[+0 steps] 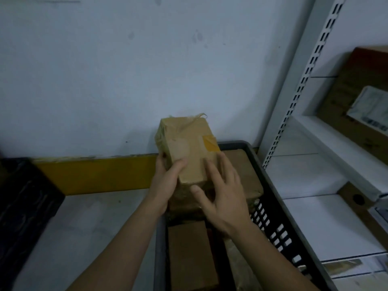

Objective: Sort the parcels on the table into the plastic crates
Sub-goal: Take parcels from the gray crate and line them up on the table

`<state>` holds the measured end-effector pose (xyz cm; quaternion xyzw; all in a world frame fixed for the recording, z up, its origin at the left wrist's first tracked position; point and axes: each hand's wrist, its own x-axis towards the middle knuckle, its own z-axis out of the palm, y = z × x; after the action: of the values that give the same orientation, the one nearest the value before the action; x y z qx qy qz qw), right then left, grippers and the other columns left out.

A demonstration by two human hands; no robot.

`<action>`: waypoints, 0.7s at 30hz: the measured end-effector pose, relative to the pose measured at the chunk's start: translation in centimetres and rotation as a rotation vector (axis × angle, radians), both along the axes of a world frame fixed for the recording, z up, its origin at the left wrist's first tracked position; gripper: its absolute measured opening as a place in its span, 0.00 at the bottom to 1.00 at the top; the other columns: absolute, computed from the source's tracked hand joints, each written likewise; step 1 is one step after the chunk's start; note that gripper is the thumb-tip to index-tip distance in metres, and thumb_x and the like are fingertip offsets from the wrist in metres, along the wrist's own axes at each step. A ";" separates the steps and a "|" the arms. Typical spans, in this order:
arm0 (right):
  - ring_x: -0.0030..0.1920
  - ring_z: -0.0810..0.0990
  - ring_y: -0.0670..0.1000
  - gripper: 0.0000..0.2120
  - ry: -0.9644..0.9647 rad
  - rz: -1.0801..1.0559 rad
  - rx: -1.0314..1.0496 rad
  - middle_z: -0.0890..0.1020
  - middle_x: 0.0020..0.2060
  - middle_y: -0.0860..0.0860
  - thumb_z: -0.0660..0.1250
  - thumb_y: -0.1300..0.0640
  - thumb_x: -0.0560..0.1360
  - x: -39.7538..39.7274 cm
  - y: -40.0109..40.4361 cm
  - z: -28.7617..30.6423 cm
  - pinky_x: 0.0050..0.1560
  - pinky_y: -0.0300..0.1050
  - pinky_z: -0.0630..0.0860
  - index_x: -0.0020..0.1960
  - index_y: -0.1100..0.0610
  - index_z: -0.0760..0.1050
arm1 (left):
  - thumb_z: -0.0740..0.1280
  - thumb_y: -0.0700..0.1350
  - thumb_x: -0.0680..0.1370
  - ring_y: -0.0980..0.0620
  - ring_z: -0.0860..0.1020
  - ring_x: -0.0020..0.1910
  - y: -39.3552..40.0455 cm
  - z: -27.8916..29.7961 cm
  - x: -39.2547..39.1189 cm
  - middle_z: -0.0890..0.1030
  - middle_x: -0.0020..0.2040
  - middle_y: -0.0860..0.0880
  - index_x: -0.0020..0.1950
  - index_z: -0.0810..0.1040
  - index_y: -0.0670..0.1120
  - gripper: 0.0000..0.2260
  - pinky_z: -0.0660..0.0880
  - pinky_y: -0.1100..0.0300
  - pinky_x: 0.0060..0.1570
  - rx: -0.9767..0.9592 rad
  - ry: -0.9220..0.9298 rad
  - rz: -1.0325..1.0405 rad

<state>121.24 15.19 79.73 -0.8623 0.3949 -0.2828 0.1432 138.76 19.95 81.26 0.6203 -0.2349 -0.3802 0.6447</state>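
the left hand (165,181) grips a small brown box (189,152) wrapped in tape, thumb across its near face and fingers curled round its left side, holding it tilted above the far end of a dark plastic crate (270,198) on the right. the right hand (222,192) lies spread with straight fingers against the box's right face, steadying it more than clutching it. below the box the crate already holds several brown parcels: a large flat one (247,175) at the far end, and a cardboard box (189,255) nearer the person, with more wrapped shapes between and beside them that are too dim to count. so a good part of the sorting looks done, and this box seems to be on its way down onto the pile, though it is not yet resting there. a second dark crate (23,204) stands at the far left; what it holds cannot be seen. the pale table top (90,225) between the crates shows no parcels in view, but how many wait outside the frame cannot be told. shelves (327,164) with cartons stand to the right.
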 end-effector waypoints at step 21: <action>0.76 0.60 0.74 0.50 0.551 -0.388 0.315 0.44 0.84 0.61 0.57 0.16 0.67 -2.0 -6.9 -7.1 0.70 0.66 0.72 0.82 0.41 0.58 | 0.69 0.54 0.83 0.50 0.83 0.63 4.0 -1.4 3.0 0.85 0.64 0.55 0.76 0.75 0.60 0.20 0.81 0.46 0.61 0.028 0.063 0.146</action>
<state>119.28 8.29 72.63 -0.7825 0.6135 0.0025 0.1061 141.79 23.90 79.83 0.6325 -0.1635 -0.3548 0.6688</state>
